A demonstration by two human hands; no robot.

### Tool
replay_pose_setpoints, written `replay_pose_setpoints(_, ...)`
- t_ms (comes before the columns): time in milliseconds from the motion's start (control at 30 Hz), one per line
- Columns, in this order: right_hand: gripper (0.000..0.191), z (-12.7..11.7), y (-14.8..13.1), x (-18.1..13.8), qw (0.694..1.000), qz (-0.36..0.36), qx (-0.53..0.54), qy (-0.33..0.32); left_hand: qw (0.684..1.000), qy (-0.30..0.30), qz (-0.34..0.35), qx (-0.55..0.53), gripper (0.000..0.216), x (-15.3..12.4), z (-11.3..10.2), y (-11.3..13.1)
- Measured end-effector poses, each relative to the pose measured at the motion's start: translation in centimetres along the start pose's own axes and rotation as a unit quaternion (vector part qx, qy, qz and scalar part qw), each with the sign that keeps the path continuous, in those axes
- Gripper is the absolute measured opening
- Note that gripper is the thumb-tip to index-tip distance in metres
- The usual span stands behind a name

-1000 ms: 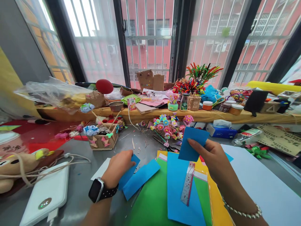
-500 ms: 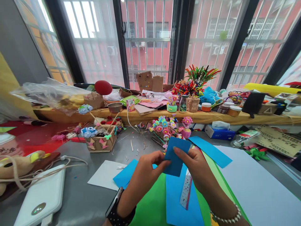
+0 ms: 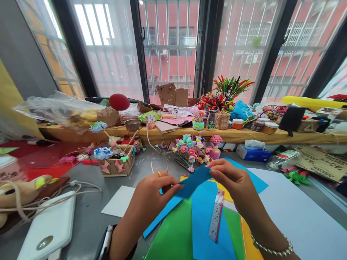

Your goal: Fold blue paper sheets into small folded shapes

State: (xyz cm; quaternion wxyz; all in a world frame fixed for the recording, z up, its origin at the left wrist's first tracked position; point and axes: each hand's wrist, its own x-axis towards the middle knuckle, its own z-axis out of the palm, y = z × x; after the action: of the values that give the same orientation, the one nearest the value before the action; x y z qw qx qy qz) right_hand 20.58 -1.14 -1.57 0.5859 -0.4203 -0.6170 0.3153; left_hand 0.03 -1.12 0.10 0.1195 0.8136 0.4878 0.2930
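Note:
Both hands hold one small blue paper piece [image 3: 193, 181] above the table. My left hand [image 3: 151, 191] pinches its lower left end, and my right hand [image 3: 231, 182] pinches its upper right end. The piece lies tilted, almost edge-on to the camera. Under the hands lies a stack of coloured sheets: a green sheet [image 3: 173, 234], a blue sheet [image 3: 207, 220], yellow paper [image 3: 248, 238]. A pink patterned ruler [image 3: 217, 216] rests on the blue sheet. A long blue strip [image 3: 162, 215] sticks out to the left below my left hand.
A white power bank [image 3: 45, 231] with a cable lies front left beside a plush toy [image 3: 18, 189]. A cardboard basket [image 3: 117, 162] and paper flowers [image 3: 193, 148] stand mid-table. A large white sheet [image 3: 298, 213] covers the right. A crowded wooden shelf [image 3: 173, 133] runs under the window.
My left hand left the blue strip and came up to the small blue piece. Both hands then turned the piece from upright to nearly flat.

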Motion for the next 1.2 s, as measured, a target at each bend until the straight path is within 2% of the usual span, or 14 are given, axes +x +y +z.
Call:
replay_pose_setpoints(67, 0.011, -0.2, -0.2, -0.1, 0.999, -0.037, -0.028, 0.003, 0.997, 0.069, 0.008, 0.036, 0.019, 0.0, 0.3, -0.2)
replay_pose_setpoints(133, 0.01, -0.5, -0.3, -0.3, 0.999, -0.038, -0.036, 0.006, 0.994, 0.111, 0.006, 0.006, 0.019, 0.0, 0.6, -0.3)
replay_pose_setpoints(233, 0.012, -0.9, -0.5, -0.7, 0.999, -0.003, -0.007, -0.049, 0.981, 0.115, -0.033, -0.153, 0.025, 0.1, 0.8, -0.2)
replay_pose_setpoints(333, 0.013, -1.2, -0.9, -0.8, 0.993, -0.015, 0.003, -0.114, 0.943, 0.126, -0.067, -0.299, 0.028, 0.3, 0.9, -0.2)
replay_pose_setpoints(433, 0.014, -1.3, -1.1, -0.6, 0.989, -0.052, -0.022, -0.139, 0.909, 0.168, -0.099, -0.368, 0.012, 0.4, 1.0, -0.1)
replay_pose_setpoints(467, 0.016, -1.2, -1.1, -0.5, 0.988, -0.058, -0.026, -0.141, 0.896, 0.183, -0.106, -0.391, 0.011, 0.4, 1.1, 0.0)
replay_pose_setpoints(567, 0.02, -0.5, -0.9, -0.5, 0.994, -0.023, 0.015, -0.104, 0.85, 0.227, -0.108, -0.462, 0.042, 0.5, 1.3, 0.9)
replay_pose_setpoints(633, 0.038, 0.4, -0.9, -0.7, 0.995, 0.029, 0.089, -0.045, 0.831, 0.25, -0.106, -0.485, 0.054, 0.5, 1.4, 1.5)
replay_pose_setpoints(667, 0.053, 0.9, -0.9, -0.8, 0.989, 0.054, 0.131, -0.04, 0.827, 0.253, -0.107, -0.49, 0.054, 0.5, 1.4, 1.8)
replay_pose_setpoints(733, 0.063, 1.6, -1.0, -1.1, 0.979, 0.092, 0.177, -0.049, 0.826, 0.246, -0.109, -0.496, 0.045, 0.4, 1.4, 2.1)
replay_pose_setpoints(833, 0.045, 2.1, -1.2, -1.2, 0.971, 0.122, 0.202, -0.044, 0.821, 0.227, -0.119, -0.509, 0.031, 0.3, 1.3, 2.2)
replay_pose_setpoints(967, 0.02, 2.0, -1.1, -1.2, 0.974, 0.12, 0.189, -0.033, 0.792, 0.23, -0.13, -0.55, 0.029, 0.3, 1.5, 2.1)
replay_pose_setpoints(1033, 0.019, 2.1, -1.0, -1.3, 0.976, 0.116, 0.184, -0.02, 0.78, 0.225, -0.143, -0.567, 0.033, 0.3, 1.7, 2.2)
replay_pose_setpoints(1200, 0.019, 2.2, -1.2, -1.5, 0.985, 0.09, 0.144, 0.012, 0.78, 0.133, -0.186, -0.583, 0.027, 0.5, 2.2, 2.6)
